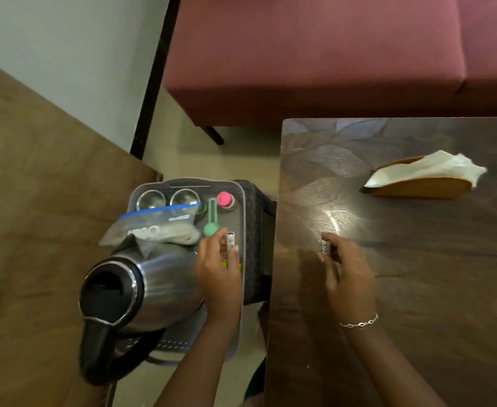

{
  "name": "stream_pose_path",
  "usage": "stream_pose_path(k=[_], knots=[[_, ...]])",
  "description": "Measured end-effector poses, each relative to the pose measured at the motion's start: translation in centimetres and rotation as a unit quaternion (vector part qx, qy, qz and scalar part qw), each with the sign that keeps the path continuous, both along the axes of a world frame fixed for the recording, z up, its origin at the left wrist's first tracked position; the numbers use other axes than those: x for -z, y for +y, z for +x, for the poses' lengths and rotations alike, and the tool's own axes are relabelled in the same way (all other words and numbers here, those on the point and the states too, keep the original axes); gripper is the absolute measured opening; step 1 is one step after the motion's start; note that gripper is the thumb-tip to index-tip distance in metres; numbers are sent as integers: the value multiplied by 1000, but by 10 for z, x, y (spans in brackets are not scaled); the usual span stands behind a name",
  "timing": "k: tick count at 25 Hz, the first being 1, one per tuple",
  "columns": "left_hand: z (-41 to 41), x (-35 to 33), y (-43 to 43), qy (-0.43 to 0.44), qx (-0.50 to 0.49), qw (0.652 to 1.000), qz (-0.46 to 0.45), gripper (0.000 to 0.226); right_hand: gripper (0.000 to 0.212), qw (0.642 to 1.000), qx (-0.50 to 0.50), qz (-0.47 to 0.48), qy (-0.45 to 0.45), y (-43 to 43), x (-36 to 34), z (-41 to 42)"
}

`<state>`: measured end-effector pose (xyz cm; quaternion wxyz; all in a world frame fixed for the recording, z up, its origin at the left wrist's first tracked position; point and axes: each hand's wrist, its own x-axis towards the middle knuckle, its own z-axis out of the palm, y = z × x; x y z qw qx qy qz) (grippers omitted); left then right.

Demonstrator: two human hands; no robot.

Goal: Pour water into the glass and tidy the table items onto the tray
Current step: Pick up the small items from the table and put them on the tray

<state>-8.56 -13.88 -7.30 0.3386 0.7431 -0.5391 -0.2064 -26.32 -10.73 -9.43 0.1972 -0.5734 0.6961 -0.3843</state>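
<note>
tidying step: left hand and right hand each grip a small white sachet; next, lower both onto the grey plastic tray.

Both arms reach forward, left hand and right hand each with fingers curled in a pinching grip.

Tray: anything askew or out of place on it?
Yes. The zip bag lies draped over the steel kettle and partly covers two steel cups, not flat on the tray. No spill shows. The left hand and right hand each hold a small white cylinder.
</note>
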Motion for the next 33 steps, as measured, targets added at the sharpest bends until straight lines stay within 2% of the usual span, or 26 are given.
stream_pose_path(k=[5, 8, 13, 16, 18, 23, 26, 28, 30, 33], knots=[[4, 37, -43, -21, -26, 990, 138, 29, 36, 1000, -20, 1, 6, -12, 0, 31], [3, 50, -59, -39, -28, 977, 206, 27, 31, 999, -29, -8, 13, -16, 1, 40], [12, 73, -69, -70, 0, 968, 241, 26, 31, 1000, -19, 15, 9, -17, 3, 42], [12, 80, -67, -62, 13, 972, 226, 22, 37, 999, -11, 35, -2, -19, 6, 45], [11, 80, -64, -14, 6, 977, 211, 19, 36, 999, -3, 43, -17, -23, 4, 49], [17, 75, -48, 62, -38, 979, 188, 23, 32, 984, 17, 115, -134, -45, -12, 73], [20, 64, -40, 108, -61, 984, 127, 20, 28, 970, 13, 157, -185, -66, -16, 93], [17, 49, -34, 168, -66, 980, 84, 28, 26, 965, 0, 176, -194, -78, -14, 107], [16, 35, -27, 190, -61, 978, 52, 32, 23, 964, -6, 184, -194, -86, -12, 117], [21, 27, -23, 199, -61, 977, 36, 21, 21, 960, -2, 197, -199, -89, -8, 126]])
